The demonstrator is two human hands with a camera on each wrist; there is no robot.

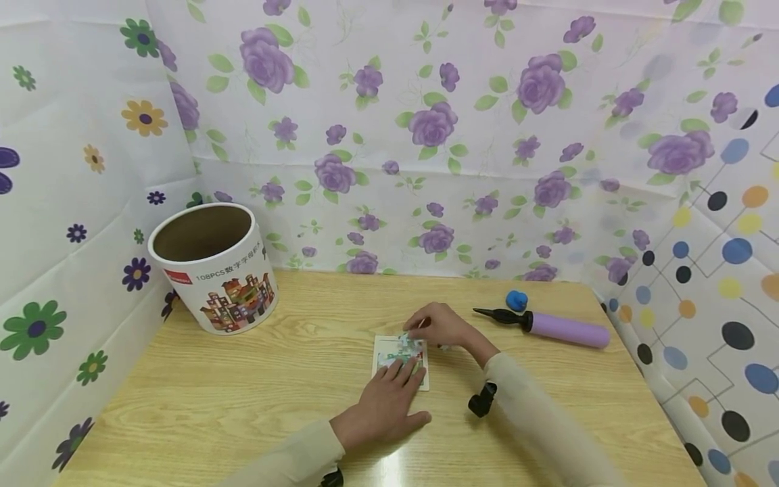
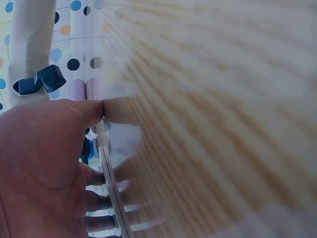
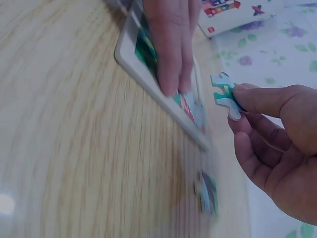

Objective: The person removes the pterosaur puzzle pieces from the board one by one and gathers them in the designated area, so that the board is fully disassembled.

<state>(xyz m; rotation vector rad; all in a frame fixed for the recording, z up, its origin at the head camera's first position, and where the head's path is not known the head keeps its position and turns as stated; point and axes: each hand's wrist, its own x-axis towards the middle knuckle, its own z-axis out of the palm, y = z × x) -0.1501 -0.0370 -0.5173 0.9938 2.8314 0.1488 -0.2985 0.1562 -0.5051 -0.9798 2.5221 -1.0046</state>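
Note:
A small white-framed jigsaw board (image 1: pixel 400 362) lies flat on the wooden table (image 1: pixel 243 392). My left hand (image 1: pixel 385 404) rests on it with straight fingers (image 3: pixel 171 44) pressing the board (image 3: pixel 148 64) down; the left wrist view shows the palm (image 2: pixel 39 163) over the board's edge (image 2: pixel 111 183). My right hand (image 1: pixel 439 325) hovers at the board's far right corner and pinches a teal and white puzzle piece (image 3: pixel 225 91) between thumb and fingertips. One loose piece (image 3: pixel 207 193) lies on the table beside the board.
A round cardboard tub (image 1: pixel 213 267) with a printed town picture stands open at the back left. A purple hand pump (image 1: pixel 556 327) with a black nozzle and a small blue object (image 1: pixel 516 299) lie at the right. Flowered sheets wall in the table.

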